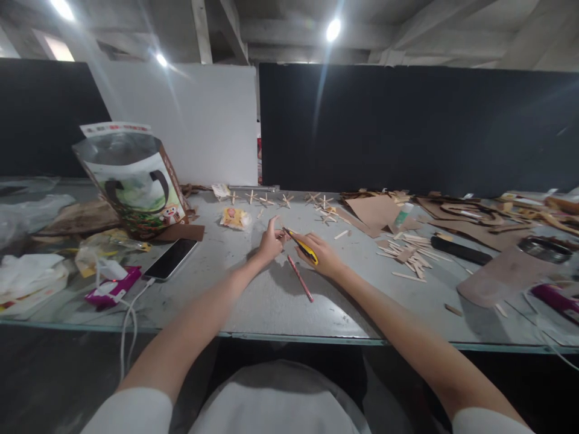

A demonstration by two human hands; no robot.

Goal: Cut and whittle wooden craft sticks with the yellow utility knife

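My right hand (322,253) is closed around a yellow and black utility knife (306,248), its blade end pointing toward my left hand. My left hand (269,242) is just beside that blade, fingers bent in a pinch with one raised; what it holds is too small to make out. Below both hands a red patterned pencil (300,279) lies on the grey table (253,307). Beyond them several small star shapes of crossed wooden sticks (286,201) stand along the back. To the right lies a loose pile of flat wooden sticks (414,258).
On the left are a large printed bag (136,187), a phone (172,259) on a cable and a purple power strip (113,288). A small yellow packet (235,218) lies beyond my left hand. Rightward are cardboard (373,214), a glue stick (402,214), a black case (460,249) and a tumbler (502,277).
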